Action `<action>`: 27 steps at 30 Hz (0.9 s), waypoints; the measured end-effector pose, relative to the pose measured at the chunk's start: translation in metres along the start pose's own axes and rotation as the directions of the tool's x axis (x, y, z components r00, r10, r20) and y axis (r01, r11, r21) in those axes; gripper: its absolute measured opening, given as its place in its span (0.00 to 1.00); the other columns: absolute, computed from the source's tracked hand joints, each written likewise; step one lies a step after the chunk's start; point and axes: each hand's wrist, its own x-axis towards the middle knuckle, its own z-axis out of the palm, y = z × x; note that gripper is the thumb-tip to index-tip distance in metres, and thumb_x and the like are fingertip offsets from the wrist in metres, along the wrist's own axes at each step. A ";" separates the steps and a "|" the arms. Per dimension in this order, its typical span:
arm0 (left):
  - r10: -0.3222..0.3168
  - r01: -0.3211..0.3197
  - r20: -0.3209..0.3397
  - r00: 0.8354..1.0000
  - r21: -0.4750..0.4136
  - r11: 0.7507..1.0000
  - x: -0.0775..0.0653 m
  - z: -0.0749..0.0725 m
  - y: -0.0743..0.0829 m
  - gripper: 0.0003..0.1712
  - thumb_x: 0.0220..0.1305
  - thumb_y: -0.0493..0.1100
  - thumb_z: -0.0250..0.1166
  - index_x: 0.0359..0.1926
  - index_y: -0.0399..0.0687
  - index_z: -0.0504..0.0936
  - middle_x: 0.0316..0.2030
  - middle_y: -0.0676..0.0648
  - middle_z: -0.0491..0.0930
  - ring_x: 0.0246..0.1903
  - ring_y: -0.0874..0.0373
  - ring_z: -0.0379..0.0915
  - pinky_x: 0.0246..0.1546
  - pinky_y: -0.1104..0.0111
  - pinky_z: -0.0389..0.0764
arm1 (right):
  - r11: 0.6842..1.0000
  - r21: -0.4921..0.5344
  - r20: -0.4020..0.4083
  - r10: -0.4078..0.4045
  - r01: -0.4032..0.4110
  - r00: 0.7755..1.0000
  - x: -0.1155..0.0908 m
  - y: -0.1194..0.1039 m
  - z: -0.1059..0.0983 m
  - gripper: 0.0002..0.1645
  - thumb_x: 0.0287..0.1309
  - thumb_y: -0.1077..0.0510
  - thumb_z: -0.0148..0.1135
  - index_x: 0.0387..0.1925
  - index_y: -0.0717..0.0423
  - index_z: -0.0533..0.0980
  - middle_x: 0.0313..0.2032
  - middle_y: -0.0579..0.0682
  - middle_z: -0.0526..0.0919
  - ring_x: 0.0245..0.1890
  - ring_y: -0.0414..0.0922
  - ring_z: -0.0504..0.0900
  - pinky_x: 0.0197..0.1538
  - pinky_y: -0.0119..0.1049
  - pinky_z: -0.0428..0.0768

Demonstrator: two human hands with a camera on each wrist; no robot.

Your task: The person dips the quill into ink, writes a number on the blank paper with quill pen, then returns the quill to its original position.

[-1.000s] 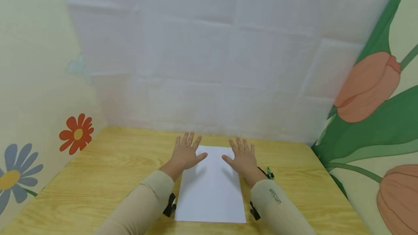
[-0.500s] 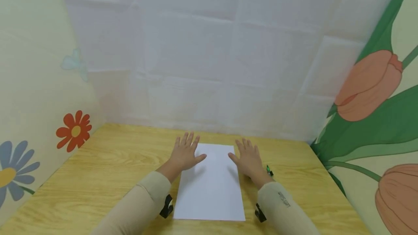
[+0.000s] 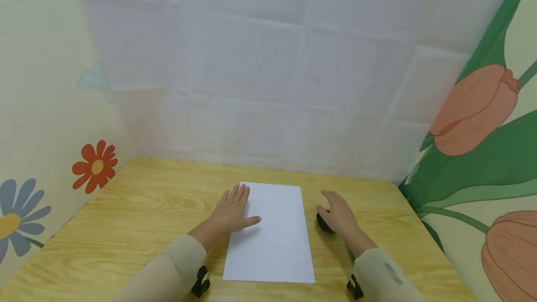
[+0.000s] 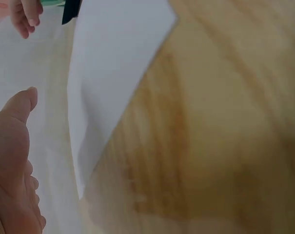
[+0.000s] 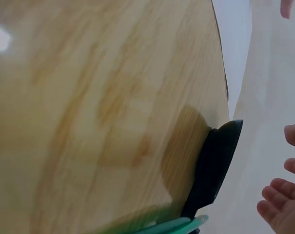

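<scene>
A blank white sheet of paper (image 3: 277, 246) lies lengthwise on the wood-grain table. Over its left edge the left hand (image 3: 230, 213) hovers, palm down, fingers straight and thumb stretched across the sheet; a gap under that hand shows in the left wrist view. Right of the paper, the right hand (image 3: 341, 218) is above a black, rounded, bowl-like piece (image 3: 323, 224), partly hiding it. The right wrist view shows this black piece (image 5: 215, 163) apart from the loosely bent fingers of the right hand (image 5: 286, 195), with a translucent green part (image 5: 171, 227) beside it.
A white sheet hangs (image 3: 260, 87) behind the table (image 3: 168, 199). Painted walls flank it, with a red flower (image 3: 96, 167) at left and a tulip (image 3: 474, 111) at right. Both wrists carry a black strap mount (image 3: 200, 281).
The right hand has moved right, off the paper to above the black piece, uncovering part of it. The left hand has drawn back slightly toward the person. The paper still lies in place.
</scene>
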 end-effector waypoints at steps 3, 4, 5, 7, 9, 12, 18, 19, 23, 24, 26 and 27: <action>0.008 -0.008 0.005 1.000 -0.024 1.000 -0.005 0.003 -0.003 0.58 0.63 0.69 0.58 0.75 0.31 0.49 0.76 0.33 0.47 0.76 0.38 0.40 0.75 0.45 0.47 | 1.000 0.023 -0.002 0.009 -0.009 1.000 -0.004 0.006 -0.001 0.34 0.67 0.50 0.58 0.69 0.61 0.65 0.66 0.64 0.69 0.66 0.64 0.67 0.66 0.60 0.67; 0.009 -0.008 0.011 1.000 -0.035 0.999 -0.006 0.005 -0.003 0.58 0.63 0.69 0.58 0.74 0.30 0.49 0.76 0.33 0.47 0.76 0.37 0.40 0.75 0.45 0.47 | 0.999 0.030 -0.001 0.013 -0.013 1.000 -0.005 0.008 -0.001 0.33 0.68 0.50 0.57 0.69 0.60 0.65 0.66 0.64 0.69 0.66 0.64 0.68 0.66 0.60 0.68; 0.009 -0.009 0.018 1.000 -0.044 0.999 -0.008 0.005 -0.004 0.58 0.63 0.69 0.58 0.74 0.29 0.49 0.76 0.32 0.47 0.76 0.37 0.40 0.75 0.46 0.47 | 0.999 0.034 -0.001 0.015 -0.015 1.000 -0.007 0.010 -0.002 0.33 0.68 0.50 0.57 0.69 0.61 0.65 0.66 0.65 0.69 0.65 0.64 0.68 0.65 0.61 0.68; 0.011 -0.009 0.030 0.999 -0.071 0.997 -0.012 0.007 -0.005 0.58 0.63 0.68 0.59 0.74 0.28 0.48 0.76 0.32 0.46 0.76 0.37 0.39 0.75 0.46 0.48 | 0.999 0.038 0.004 0.026 -0.026 1.000 -0.009 0.013 -0.004 0.33 0.68 0.50 0.57 0.68 0.61 0.66 0.65 0.65 0.69 0.64 0.64 0.69 0.64 0.61 0.69; 0.014 -0.009 0.045 0.999 -0.097 0.995 -0.015 0.008 -0.005 0.58 0.63 0.68 0.59 0.74 0.28 0.48 0.76 0.32 0.46 0.76 0.37 0.38 0.75 0.46 0.47 | 0.998 0.040 0.001 0.039 -0.039 0.999 -0.012 0.016 -0.006 0.32 0.68 0.50 0.58 0.68 0.61 0.66 0.65 0.66 0.69 0.64 0.64 0.70 0.63 0.61 0.70; 0.031 -0.022 0.058 0.998 -0.139 0.990 -0.018 0.010 -0.006 0.59 0.63 0.67 0.59 0.74 0.27 0.47 0.76 0.31 0.45 0.76 0.37 0.38 0.75 0.45 0.46 | 0.997 0.047 -0.006 0.056 -0.056 0.998 -0.016 0.022 -0.010 0.31 0.67 0.52 0.59 0.66 0.62 0.68 0.61 0.66 0.72 0.59 0.63 0.74 0.58 0.59 0.74; 0.039 -0.023 0.081 0.996 -0.188 0.982 -0.021 0.017 -0.010 0.60 0.62 0.69 0.59 0.74 0.27 0.48 0.75 0.31 0.47 0.76 0.37 0.39 0.75 0.45 0.46 | 0.994 0.074 0.009 0.081 -0.081 0.997 -0.022 0.035 -0.011 0.30 0.66 0.53 0.60 0.65 0.64 0.69 0.54 0.65 0.76 0.49 0.57 0.78 0.48 0.53 0.79; 0.041 -0.025 0.079 0.996 -0.189 0.982 -0.020 0.019 -0.011 0.60 0.61 0.69 0.59 0.74 0.26 0.48 0.75 0.31 0.47 0.76 0.37 0.40 0.75 0.45 0.46 | 0.993 0.077 0.013 0.090 -0.091 0.996 -0.023 0.037 -0.010 0.30 0.66 0.53 0.60 0.65 0.63 0.69 0.54 0.64 0.76 0.50 0.56 0.78 0.48 0.52 0.79; 0.057 -0.045 0.062 0.996 -0.171 0.984 -0.020 0.028 -0.016 0.61 0.60 0.71 0.59 0.74 0.27 0.49 0.75 0.31 0.47 0.76 0.37 0.40 0.75 0.44 0.47 | 0.991 0.087 0.018 0.104 -0.105 0.994 -0.024 0.044 -0.010 0.29 0.66 0.52 0.60 0.63 0.62 0.71 0.52 0.62 0.77 0.48 0.54 0.79 0.47 0.51 0.80; 0.058 -0.048 0.057 0.997 -0.166 0.985 -0.021 0.030 -0.017 0.62 0.60 0.72 0.59 0.74 0.28 0.50 0.75 0.32 0.47 0.76 0.38 0.40 0.75 0.45 0.46 | 0.991 0.086 0.019 0.103 -0.104 0.995 -0.024 0.046 -0.010 0.29 0.65 0.52 0.60 0.62 0.63 0.72 0.50 0.62 0.78 0.47 0.54 0.79 0.46 0.50 0.80; 0.058 -0.049 0.052 0.997 -0.158 0.986 -0.021 0.033 -0.019 0.62 0.59 0.73 0.58 0.74 0.29 0.50 0.76 0.33 0.47 0.77 0.39 0.39 0.75 0.46 0.46 | 0.991 0.083 0.025 0.102 -0.103 0.995 -0.025 0.049 -0.011 0.28 0.65 0.52 0.61 0.61 0.64 0.73 0.48 0.62 0.78 0.45 0.53 0.80 0.45 0.50 0.80; 0.058 -0.049 0.054 0.997 -0.152 0.987 -0.022 0.033 -0.020 0.62 0.59 0.73 0.58 0.74 0.30 0.50 0.76 0.33 0.47 0.77 0.40 0.39 0.75 0.46 0.45 | 0.990 0.086 0.030 0.106 -0.109 0.994 -0.025 0.050 -0.012 0.28 0.64 0.52 0.61 0.61 0.63 0.73 0.48 0.61 0.78 0.45 0.53 0.80 0.45 0.50 0.80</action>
